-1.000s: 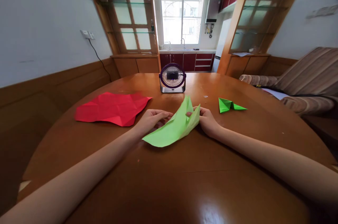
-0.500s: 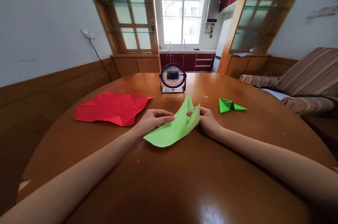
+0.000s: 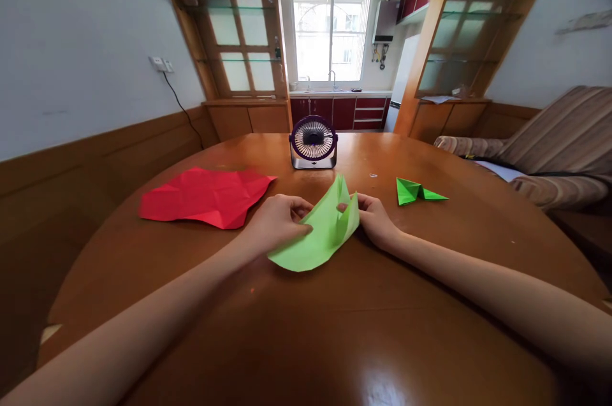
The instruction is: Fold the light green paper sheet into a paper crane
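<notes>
Light green paper sheet (image 3: 319, 237), one, mid-bench (image 3: 335, 329): near corner drawn in since the earlier frame, fold tighter. Left hand (image 3: 280, 220) and right hand (image 3: 374, 218), both pinched on its edges. Beyond: red creased sheet (image 3: 205, 195), one; folded green paper figure (image 3: 415, 190), one; purple desk fan (image 3: 313, 142), one

Light green paper (image 3: 319, 237) between left hand (image 3: 277, 222) and right hand (image 3: 375, 220)

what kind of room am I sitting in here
Most likely a home dining area. A round wooden table opens onto a small kitchen with a sink under the window and red cabinets, and a striped sofa sits alongside.
</notes>
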`<state>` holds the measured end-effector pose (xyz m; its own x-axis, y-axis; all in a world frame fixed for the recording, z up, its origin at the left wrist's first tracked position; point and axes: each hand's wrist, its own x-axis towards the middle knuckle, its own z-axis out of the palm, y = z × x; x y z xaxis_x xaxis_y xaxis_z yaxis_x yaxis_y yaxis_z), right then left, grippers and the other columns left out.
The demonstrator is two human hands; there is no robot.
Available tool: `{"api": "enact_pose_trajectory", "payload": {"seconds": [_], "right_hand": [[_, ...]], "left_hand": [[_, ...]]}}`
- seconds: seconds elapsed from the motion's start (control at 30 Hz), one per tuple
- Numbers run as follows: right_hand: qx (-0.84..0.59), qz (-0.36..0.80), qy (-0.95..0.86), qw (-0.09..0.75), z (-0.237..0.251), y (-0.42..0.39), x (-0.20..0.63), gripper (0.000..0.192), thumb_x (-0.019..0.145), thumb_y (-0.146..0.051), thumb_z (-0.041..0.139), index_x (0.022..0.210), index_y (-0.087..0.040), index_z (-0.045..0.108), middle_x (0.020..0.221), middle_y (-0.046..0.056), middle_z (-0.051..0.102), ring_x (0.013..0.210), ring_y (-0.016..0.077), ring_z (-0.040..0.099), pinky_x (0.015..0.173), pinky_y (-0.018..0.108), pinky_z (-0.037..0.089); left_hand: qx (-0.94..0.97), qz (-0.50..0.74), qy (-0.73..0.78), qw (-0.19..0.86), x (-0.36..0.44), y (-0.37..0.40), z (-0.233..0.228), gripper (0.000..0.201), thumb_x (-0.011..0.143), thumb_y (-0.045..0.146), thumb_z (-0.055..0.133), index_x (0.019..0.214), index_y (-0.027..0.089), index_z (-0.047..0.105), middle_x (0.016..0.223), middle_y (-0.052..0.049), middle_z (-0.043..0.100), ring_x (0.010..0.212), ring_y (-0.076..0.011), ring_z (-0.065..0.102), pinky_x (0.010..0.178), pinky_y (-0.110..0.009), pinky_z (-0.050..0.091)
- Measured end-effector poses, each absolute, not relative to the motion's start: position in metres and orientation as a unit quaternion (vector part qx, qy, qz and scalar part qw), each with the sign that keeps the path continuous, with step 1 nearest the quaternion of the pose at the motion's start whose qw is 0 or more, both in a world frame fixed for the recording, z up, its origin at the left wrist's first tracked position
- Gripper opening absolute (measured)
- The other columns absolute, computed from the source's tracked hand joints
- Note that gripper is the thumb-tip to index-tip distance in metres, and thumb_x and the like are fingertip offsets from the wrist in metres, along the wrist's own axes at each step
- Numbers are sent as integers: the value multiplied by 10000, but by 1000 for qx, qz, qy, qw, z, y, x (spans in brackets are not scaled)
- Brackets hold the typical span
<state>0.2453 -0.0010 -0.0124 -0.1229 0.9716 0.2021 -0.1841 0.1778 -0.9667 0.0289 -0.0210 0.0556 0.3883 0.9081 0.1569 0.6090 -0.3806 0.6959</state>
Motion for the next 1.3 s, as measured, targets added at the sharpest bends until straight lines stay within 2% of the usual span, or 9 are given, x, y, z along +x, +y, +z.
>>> {"api": "enact_pose_trajectory", "payload": {"seconds": [0.17, 0.27, 0.4, 0.57, 0.77, 0.87, 1.0, 1.17, 1.3], "right_hand": [[-371, 518, -540, 549, -11, -1, 245, 226, 606, -312, 779, 730, -175, 648, 695, -16, 668, 593, 114, 563, 583, 247, 424], [-374, 514, -543, 548, -12, -1, 245, 236, 604, -325, 781, 725, -174, 647, 691, -14, 668, 597, 119, 562, 584, 249, 424], [-376, 511, -545, 549, -12, 0, 245, 242, 598, -339, 785, 724, -180, 654, 681, -14, 668, 598, 128, 564, 585, 256, 430], [-380, 520, -529, 552, -11, 0, 246, 229, 596, -324, 793, 716, -184, 657, 678, -12, 669, 593, 129, 565, 591, 261, 436], [-379, 534, -510, 557, -12, 1, 248, 237, 591, -325, 799, 720, -186, 657, 657, -14, 664, 556, 130, 558, 562, 267, 435], [-380, 542, -498, 560, -12, 0, 249, 254, 591, -343, 806, 713, -186, 647, 624, -21, 649, 530, 124, 548, 539, 263, 429], [-383, 541, -499, 558, -10, -2, 248, 269, 602, -364, 806, 728, -183, 652, 605, -24, 639, 506, 112, 534, 509, 249, 411], [-388, 537, -505, 554, -8, -3, 247, 279, 608, -371, 804, 747, -183, 652, 657, -6, 668, 545, 127, 566, 542, 266, 438], [-385, 539, -506, 552, -7, -3, 246, 273, 601, -361, 807, 735, -178, 654, 660, -5, 668, 548, 125, 560, 549, 266, 435]], "left_hand": [[823, 229, 500, 145, 38, -24, 65, 102, 594, 245, 699, 688, 209, 706, 673, -40, 650, 634, -205, 558, 564, -286, 331], [838, 196, 503, 79, 42, -28, 68, 17, 625, 224, 645, 624, 209, 653, 677, -34, 641, 638, -198, 546, 580, -290, 311], [849, 133, 511, 36, 45, -29, 70, 61, 672, 211, 563, 682, 210, 623, 756, -23, 659, 671, -193, 564, 566, -286, 306], [857, 167, 484, 51, 51, -23, 73, 216, 671, 225, 602, 887, 209, 598, 815, -14, 668, 712, -189, 593, 562, -267, 329], [878, 174, 419, 151, 54, -21, 80, 177, 698, 322, 663, 797, 182, 620, 768, -10, 662, 700, -160, 585, 594, -249, 364], [870, 182, 393, 237, 52, -19, 81, 289, 819, 441, 550, 761, 176, 651, 728, -17, 656, 670, -142, 571, 575, -240, 362], [828, 204, 388, 350, 52, -11, 72, 420, 894, 466, 429, 733, 160, 668, 701, -30, 643, 657, -134, 571, 576, -231, 385], [741, 248, 420, 462, 57, -3, 57, 365, 817, 515, 573, 756, 158, 620, 658, -1, 599, 551, -103, 529, 497, -209, 349], [622, 291, 426, 589, 61, -5, 51, 243, 778, 403, 653, 823, 169, 604, 628, 28, 580, 496, -85, 514, 470, -195, 342]]}}
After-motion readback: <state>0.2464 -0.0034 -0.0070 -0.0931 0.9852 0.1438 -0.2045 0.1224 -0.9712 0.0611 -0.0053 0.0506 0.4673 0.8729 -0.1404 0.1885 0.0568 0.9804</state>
